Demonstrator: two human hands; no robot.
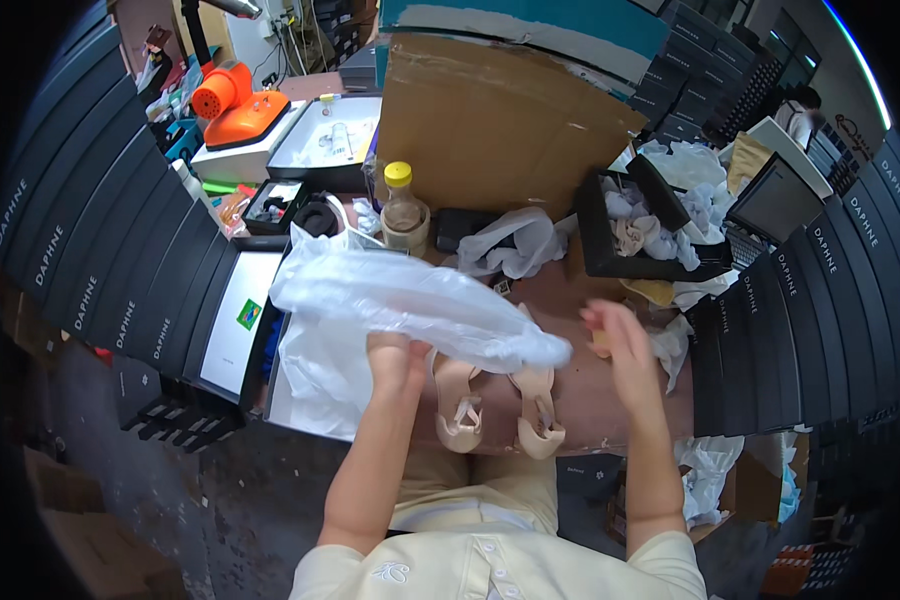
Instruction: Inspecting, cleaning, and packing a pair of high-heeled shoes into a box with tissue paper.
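Head view: left hand (395,357) gripping plastic bag (410,300)

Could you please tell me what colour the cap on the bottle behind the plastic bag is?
Yellow; the bottle cap shows clearly in the head view.

Plastic bag (410,300) above shoes (500,405) on table (600,400)

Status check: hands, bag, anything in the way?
Left hand grips clear plastic bag. Right hand open, blurred, beside bag's end. Beige shoes lie under bag.
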